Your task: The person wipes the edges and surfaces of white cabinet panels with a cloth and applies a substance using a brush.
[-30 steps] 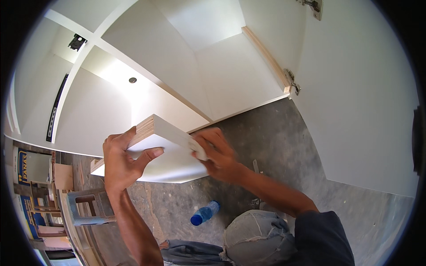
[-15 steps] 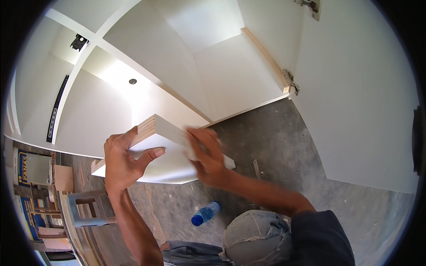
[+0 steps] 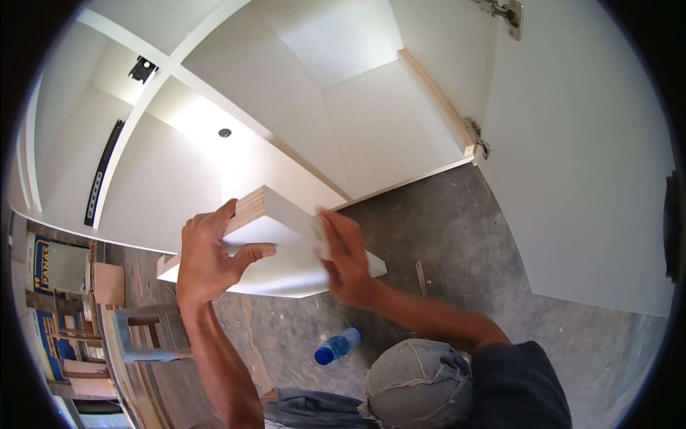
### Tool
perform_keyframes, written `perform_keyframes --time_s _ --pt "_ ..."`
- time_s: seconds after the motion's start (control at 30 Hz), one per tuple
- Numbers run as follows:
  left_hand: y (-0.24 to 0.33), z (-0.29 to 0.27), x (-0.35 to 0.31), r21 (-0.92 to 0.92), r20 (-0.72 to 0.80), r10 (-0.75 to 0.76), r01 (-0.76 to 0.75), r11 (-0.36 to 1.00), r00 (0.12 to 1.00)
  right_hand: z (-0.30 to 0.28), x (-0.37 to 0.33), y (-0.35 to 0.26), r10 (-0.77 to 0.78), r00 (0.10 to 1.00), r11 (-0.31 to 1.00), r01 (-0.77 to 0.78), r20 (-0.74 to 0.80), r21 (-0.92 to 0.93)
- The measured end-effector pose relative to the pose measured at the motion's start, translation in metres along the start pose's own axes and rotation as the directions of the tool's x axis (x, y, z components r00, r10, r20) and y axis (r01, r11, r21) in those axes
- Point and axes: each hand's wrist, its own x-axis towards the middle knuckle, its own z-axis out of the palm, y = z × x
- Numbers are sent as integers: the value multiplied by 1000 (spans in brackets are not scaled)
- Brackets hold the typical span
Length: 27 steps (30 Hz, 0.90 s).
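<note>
A thick white board [image 3: 286,264] with bare plywood layers at its end stands tilted in front of the cabinet. My left hand [image 3: 211,254] grips its left end, thumb across the white face and fingers behind the plywood end. At the board's upper right edge is my right hand [image 3: 346,254], smeared by motion. Its fingers are bent together over the narrow white edge strip. Something pale and blurred shows beneath them, too indistinct to name.
A white cabinet [image 3: 271,136] with open compartments fills the far side, its door [image 3: 579,157] swung out at right. A blue-capped plastic bottle [image 3: 338,346] and a flat metal piece [image 3: 421,277] lie on the grey floor. A worn stool [image 3: 153,332] stands at left.
The view has shifted slightly, so most things sit a little farther right. My left hand keeps its grip on the board; my right hand stays at the board's edge, still blurred by movement.
</note>
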Motion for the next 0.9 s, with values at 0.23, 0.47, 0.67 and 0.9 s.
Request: perform_keyframes --time_s 0.23,0.47,0.67,0.9 --pt "8 -8 3 27 72 -22 20 999 997 -5 -12 9 -26 999 1000 26 -46 10" --pt "20 -14 9 -3 137 -80 81 997 987 -85 -175 63 559 804 812 -482 203 -328" --pt "13 -4 -1 7 60 -69 69 998 996 -55 -11 16 791 602 583 -795 105 166" --pt "15 -8 3 -31 57 -79 81 996 995 -40 19 5 794 490 305 -833 360 462"
